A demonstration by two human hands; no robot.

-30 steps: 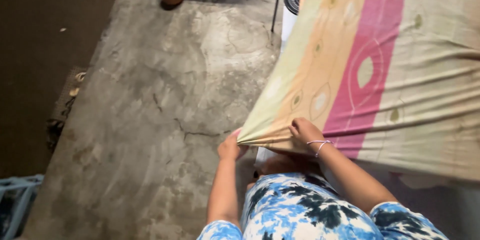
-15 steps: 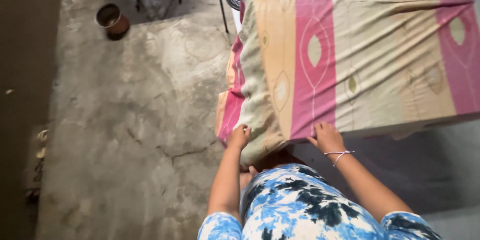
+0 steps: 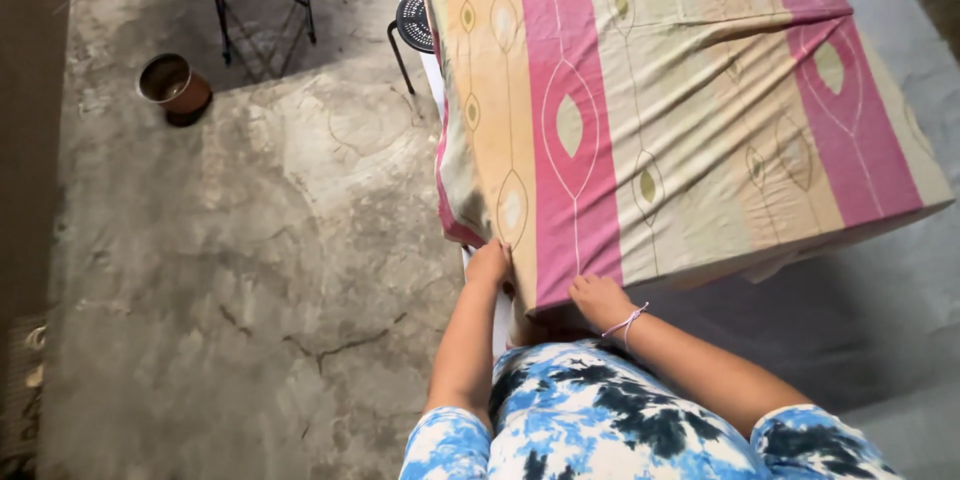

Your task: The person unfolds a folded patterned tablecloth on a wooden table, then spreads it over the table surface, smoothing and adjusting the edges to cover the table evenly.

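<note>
Our left hand (image 3: 490, 265) and right hand (image 3: 598, 298) both pinch the bedsheet (image 3: 640, 110) hem; it looks soft, light, best gripped at its corner.

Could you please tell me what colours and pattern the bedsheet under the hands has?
The bedsheet has pink, peach and beige stripes with leaf-shaped ovals, seen in the head view.

Garment (image 3: 610, 415): white fabric with blue and near-black tie-dye blotches, filling the near edge of view. Short sleeves in the same print, one near left (image 3: 445, 445), one near right (image 3: 815, 440). Forearms bare. Right wrist carries a thin pale thread bracelet (image 3: 627, 321) with loose knotted ends.
</note>
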